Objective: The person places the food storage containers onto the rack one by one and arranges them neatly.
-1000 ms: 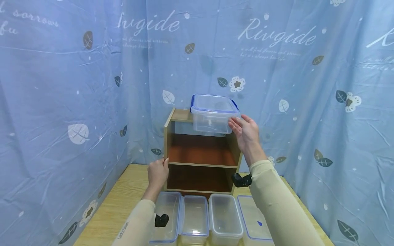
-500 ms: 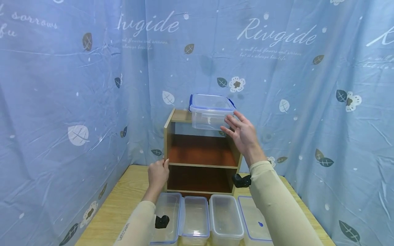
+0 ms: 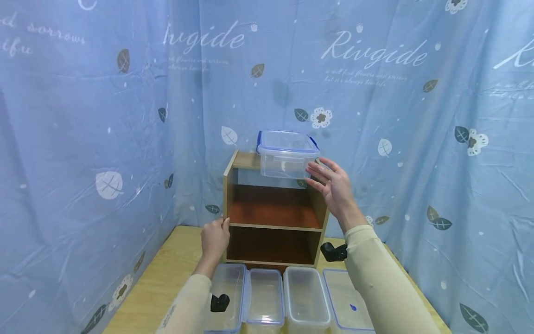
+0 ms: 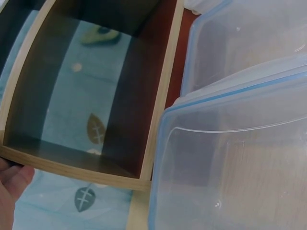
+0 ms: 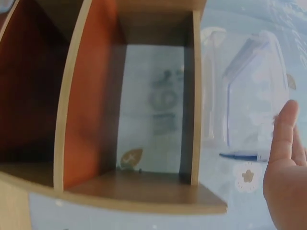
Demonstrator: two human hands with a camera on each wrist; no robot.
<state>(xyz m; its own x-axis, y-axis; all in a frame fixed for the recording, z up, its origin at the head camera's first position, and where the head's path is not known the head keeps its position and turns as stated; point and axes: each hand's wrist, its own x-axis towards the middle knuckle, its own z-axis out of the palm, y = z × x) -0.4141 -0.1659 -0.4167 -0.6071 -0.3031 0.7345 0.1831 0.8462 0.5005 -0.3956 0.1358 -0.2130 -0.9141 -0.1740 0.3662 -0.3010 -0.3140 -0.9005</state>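
A lidded clear plastic food container with blue clips rests on top of the small wooden shelf unit. My right hand is beside the container's front right corner, palm toward it, fingers extended and spread. In the right wrist view the fingers of that right hand stand near the container. Lower down, my left hand grips the front edge of the unit's left side panel. In the left wrist view, fingertips of the left hand show at that panel.
In front of the unit, several clear plastic containers stand in a row on the wooden table. Both open compartments of the unit, the upper one with a reddish floor, hold nothing. A blue printed curtain hangs behind and at both sides.
My right hand has come off the container's front right corner and spread its fingers. The container has shifted slightly left and back. The left hand has stayed at the side panel.
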